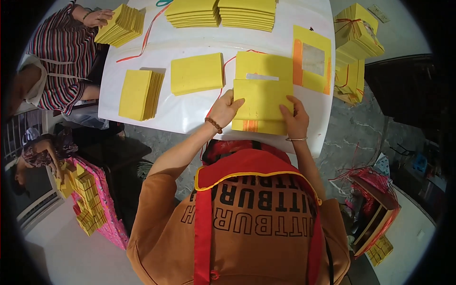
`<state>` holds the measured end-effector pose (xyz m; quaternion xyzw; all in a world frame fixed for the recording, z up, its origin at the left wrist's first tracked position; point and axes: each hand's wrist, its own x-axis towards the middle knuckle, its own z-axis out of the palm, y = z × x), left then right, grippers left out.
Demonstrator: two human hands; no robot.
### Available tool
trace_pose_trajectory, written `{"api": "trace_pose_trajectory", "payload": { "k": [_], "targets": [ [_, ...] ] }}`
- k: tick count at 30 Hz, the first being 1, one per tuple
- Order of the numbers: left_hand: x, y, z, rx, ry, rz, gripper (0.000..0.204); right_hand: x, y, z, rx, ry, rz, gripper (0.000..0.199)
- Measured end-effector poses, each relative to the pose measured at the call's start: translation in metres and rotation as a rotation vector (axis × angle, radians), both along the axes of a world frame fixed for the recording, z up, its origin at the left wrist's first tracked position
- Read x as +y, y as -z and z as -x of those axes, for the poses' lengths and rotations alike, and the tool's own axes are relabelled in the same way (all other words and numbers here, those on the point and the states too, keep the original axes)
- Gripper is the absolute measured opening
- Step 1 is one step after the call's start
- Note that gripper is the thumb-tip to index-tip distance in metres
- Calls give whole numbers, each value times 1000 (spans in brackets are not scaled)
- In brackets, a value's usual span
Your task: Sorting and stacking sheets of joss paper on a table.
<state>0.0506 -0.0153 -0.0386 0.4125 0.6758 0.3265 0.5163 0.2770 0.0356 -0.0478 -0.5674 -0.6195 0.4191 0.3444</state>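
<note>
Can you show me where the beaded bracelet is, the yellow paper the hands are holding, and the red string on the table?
Beaded bracelet (213,125): head view, on the beads at the left wrist.
Yellow paper (262,99): head view, middle of the top sheet between both hands.
Red string (148,32): head view, on the strand crossing the white table near the far left stack.

place: paper-goods workshop; evidence: yellow paper stacks (197,73) covering white table (190,114); bundled stacks (354,33)

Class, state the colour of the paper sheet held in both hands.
Yellow sheet, with an orange strip; head view.
</note>
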Motion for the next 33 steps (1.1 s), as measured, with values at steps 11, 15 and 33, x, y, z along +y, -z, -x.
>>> {"api": "trace_pose_trajectory", "payload": {
  "k": [11,15,33],
  "targets": [
    [8,-32,-7,640,-87,-445,36,1,15,4,45,53,-26,32],
    [17,-31,-36,855,405,-713,56,0,12,7,35,61,-30,32],
    [13,-8,-28,902,660,-747,63,-50,1,-4,-656,-558,-438,64]
  ]
}}
